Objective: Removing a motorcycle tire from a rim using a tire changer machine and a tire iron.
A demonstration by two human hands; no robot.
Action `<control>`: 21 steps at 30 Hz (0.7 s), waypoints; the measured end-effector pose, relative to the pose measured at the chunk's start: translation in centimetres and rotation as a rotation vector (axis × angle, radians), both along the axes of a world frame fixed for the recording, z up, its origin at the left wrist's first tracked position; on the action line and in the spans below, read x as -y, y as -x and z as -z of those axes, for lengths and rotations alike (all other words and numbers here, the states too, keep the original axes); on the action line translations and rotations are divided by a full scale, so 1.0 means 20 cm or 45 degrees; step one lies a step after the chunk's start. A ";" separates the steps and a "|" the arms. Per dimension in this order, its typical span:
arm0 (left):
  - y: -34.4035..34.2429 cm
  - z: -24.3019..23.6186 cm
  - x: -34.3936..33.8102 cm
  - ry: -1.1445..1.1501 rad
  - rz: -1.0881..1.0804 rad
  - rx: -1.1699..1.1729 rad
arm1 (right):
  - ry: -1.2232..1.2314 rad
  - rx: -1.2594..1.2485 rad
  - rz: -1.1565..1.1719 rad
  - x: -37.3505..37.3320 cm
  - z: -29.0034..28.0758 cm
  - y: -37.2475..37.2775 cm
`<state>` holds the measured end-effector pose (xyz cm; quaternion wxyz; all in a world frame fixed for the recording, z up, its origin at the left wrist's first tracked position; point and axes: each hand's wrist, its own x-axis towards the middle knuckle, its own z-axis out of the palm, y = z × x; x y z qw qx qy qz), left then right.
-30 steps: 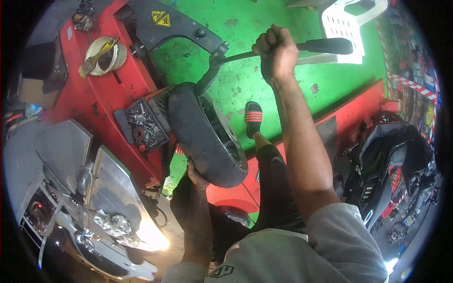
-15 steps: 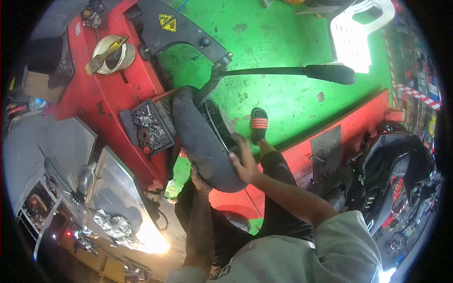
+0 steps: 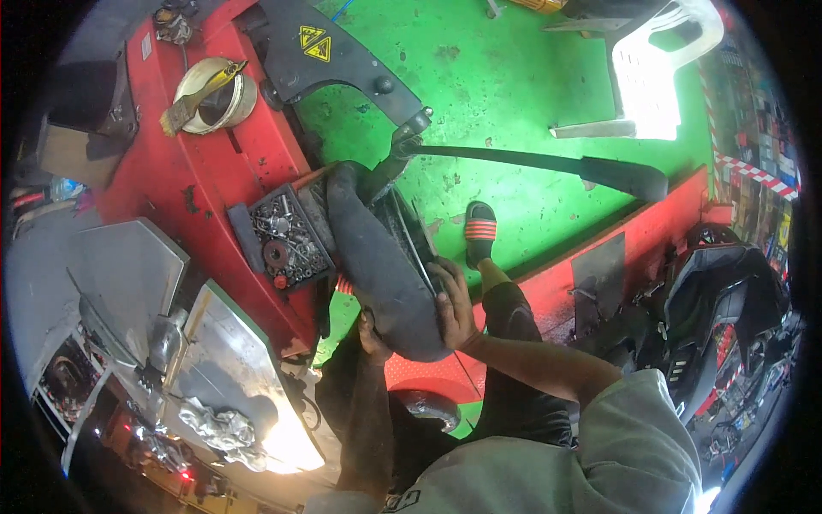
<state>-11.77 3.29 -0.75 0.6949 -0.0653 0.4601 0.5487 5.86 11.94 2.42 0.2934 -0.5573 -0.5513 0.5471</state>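
A black tyre (image 3: 381, 265) stands on edge in front of me, tilted, with its tread toward me. My left hand (image 3: 372, 337) is closed on its lower left side. On the lower right my right hand (image 3: 456, 307) grips the sidewall edge, fingers reaching over toward the wheel opening. The tyre's far end sits between the side of a red tyre-changing machine (image 3: 197, 184) and the dark blade end of a bead-breaker arm (image 3: 396, 171). From that arm a long black lever (image 3: 522, 160) with a thick grip sticks out to the right. The wheel's inner side is mostly hidden.
On the machine lie a tray of bolts and nuts (image 3: 287, 238) and a white tub (image 3: 235, 107) with a brush across it. Metal panels (image 3: 227, 360) stand at left. A red ramp (image 3: 548, 291), a motorcycle (image 3: 711, 300) and a white chair (image 3: 646, 77) are to the right.
The long lever has swung toward me at its grip end. The whole view has shifted slightly. Both hands stay on the tyre, the right fingers a little lower along its edge.
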 end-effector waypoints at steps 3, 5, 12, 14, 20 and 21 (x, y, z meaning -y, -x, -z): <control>0.08 0.11 0.11 -0.025 0.069 -0.162 | -0.007 0.010 0.089 0.08 0.04 0.08; 0.13 0.15 0.16 0.049 0.118 -0.136 | -0.039 -0.007 0.166 0.13 0.09 0.09; 0.06 -0.02 0.03 0.001 0.073 0.044 | -0.013 0.016 0.063 0.04 0.05 -0.01; 0.06 -0.09 -0.01 0.191 0.104 -0.073 | 0.042 0.066 0.055 0.01 0.02 -0.02; 0.10 -0.25 -0.31 0.384 0.309 -0.885 | -0.008 0.106 0.018 -0.05 -0.07 -0.01; -0.01 -0.30 -0.42 0.416 0.272 -0.849 | 0.007 0.130 0.028 -0.05 -0.02 -0.06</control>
